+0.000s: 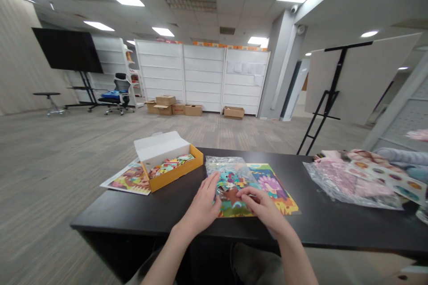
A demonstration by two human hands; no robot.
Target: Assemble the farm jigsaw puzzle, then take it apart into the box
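A colourful picture sheet [272, 183] lies on the black table, partly under a clear plastic bag [219, 162]. Small colourful pieces [230, 179] show in or under the bag; which of the two I cannot tell. My left hand [203, 202] rests at the left edge of the bag and pieces, its fingers extended and the thumb apart. Over the sheet's lower middle, my right hand [261, 205] has thumb and forefinger brought together beside a brown patch. What lies between those fingertips is too small to make out.
An open yellow box [177, 173] of colourful pieces stands at the left on the black table [160, 211], beside another picture sheet [129, 180]. Bagged pink fabric [351, 178] lies at the right. Cardboard boxes [194, 110] sit on the floor beyond.
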